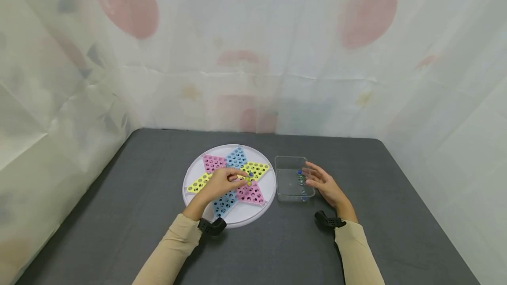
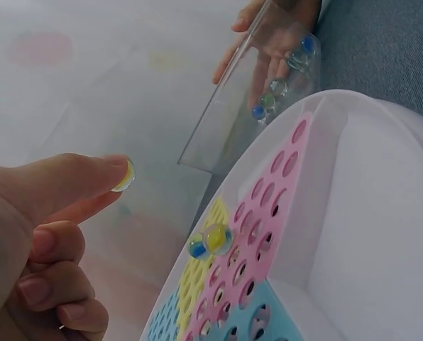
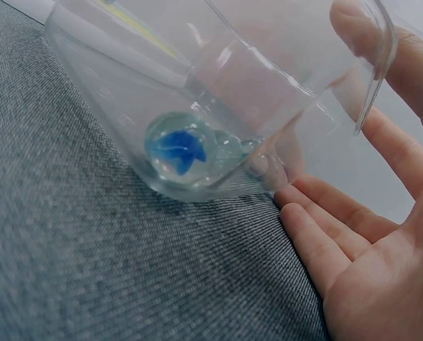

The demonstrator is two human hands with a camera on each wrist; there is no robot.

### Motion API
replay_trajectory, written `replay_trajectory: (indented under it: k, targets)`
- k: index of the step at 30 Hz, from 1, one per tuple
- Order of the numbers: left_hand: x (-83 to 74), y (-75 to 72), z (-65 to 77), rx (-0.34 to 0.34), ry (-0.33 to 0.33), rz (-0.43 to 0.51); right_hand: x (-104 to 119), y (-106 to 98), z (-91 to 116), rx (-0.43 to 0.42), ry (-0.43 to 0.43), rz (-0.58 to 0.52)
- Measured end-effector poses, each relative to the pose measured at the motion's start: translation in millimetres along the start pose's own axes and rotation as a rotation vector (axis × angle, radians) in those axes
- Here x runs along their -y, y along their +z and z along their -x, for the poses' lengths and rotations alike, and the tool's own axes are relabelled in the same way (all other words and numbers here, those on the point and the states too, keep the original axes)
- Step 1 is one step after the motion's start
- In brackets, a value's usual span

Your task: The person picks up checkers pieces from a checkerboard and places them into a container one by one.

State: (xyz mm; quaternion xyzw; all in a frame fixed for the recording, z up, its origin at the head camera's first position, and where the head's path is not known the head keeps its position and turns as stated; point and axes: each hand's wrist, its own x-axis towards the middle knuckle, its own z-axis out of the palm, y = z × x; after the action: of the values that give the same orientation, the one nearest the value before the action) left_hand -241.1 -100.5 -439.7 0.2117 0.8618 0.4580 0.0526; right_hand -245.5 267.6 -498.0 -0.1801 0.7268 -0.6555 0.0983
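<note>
My left hand is over a round white Chinese checkers board. Its thumb and index finger pinch a clear marble with yellow inside, and the other fingers are curled in. Below, on the board, sit a yellow marble and a blue-green one, side by side near the yellow and pink points. My right hand is at the right side of a clear plastic box, fingers loosely extended at its wall. A blue marble and several other glass marbles lie along the box's right side.
The board and box stand side by side on a dark grey cloth-covered table. A printed curtain hangs behind the table and along its sides. Each wrist wears a black band, the left one close to the board's front edge.
</note>
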Motion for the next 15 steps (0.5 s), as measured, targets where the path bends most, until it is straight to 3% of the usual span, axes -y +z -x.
replay_trajectory:
  k: [15]
  targets:
    - [-11.1, 9.4, -7.7, -0.016, 0.023, 0.029, 0.5, 0.2, 0.5, -0.004, 0.001, 0.002]
